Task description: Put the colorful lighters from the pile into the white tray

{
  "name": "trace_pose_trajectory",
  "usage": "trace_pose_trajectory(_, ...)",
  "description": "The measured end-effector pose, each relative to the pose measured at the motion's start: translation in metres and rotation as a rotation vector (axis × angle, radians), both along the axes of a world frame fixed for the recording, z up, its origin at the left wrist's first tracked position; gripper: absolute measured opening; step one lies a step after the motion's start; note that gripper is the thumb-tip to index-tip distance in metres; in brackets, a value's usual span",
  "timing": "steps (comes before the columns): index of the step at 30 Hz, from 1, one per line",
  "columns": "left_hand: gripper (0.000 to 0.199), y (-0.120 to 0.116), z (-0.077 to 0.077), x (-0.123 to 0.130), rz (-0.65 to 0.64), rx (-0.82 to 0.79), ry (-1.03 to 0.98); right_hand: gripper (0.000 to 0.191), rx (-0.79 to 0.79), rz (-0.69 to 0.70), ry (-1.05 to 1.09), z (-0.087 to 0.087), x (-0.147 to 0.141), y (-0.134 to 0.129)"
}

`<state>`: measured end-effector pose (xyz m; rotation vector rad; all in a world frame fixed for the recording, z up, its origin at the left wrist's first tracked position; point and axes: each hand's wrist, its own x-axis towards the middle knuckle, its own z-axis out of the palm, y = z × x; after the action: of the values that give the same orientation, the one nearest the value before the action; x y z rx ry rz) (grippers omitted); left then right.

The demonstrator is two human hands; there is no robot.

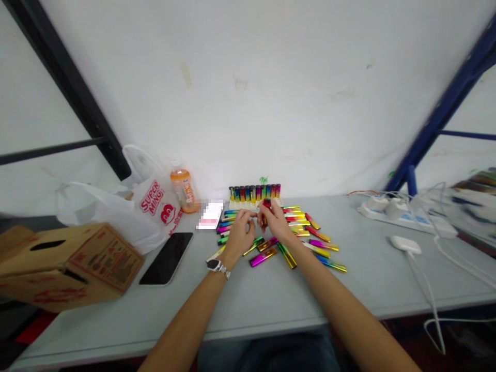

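Observation:
My right hand [273,219] is closed around a lighter, whose dark red end [266,203] shows above the fingers; the rest of it is hidden. Just beside it, my left hand [242,232] has bent fingers held apart, with nothing visible in them. Behind both hands, a row of shiny multicoloured lighters [252,193] stands upright in a white holder [237,205]. Many more metallic lighters lie loose around and below my hands, among them a magenta and gold lighter [263,257] and a blue and yellow lighter [330,263].
Left of the lighters are a phone with a lit screen [211,214], a dark phone [167,258], an orange drink bottle [182,188], a plastic bag [149,206] and a cardboard box [89,263]. A power strip [406,217] and a white charger [405,245] with cables lie right.

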<state>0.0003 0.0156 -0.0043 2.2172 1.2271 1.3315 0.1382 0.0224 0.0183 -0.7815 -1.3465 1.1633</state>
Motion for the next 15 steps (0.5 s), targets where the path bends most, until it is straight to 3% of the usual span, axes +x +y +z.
trace_pose_trajectory(6,0.021,-0.004,0.005,0.001,-0.087,0.017,0.024,0.053,-0.307,0.122,0.259,-0.007,-0.001,-0.015)
trace_pose_trajectory(11,0.021,-0.006,0.013,0.000,-0.085,0.015,0.013,0.052,-0.358,-0.029,0.279,-0.008,-0.002,-0.014)
trace_pose_trajectory(15,0.020,-0.004,0.008,0.001,-0.114,0.002,0.022,0.049,-0.288,-0.136,0.175,-0.012,-0.006,-0.013)
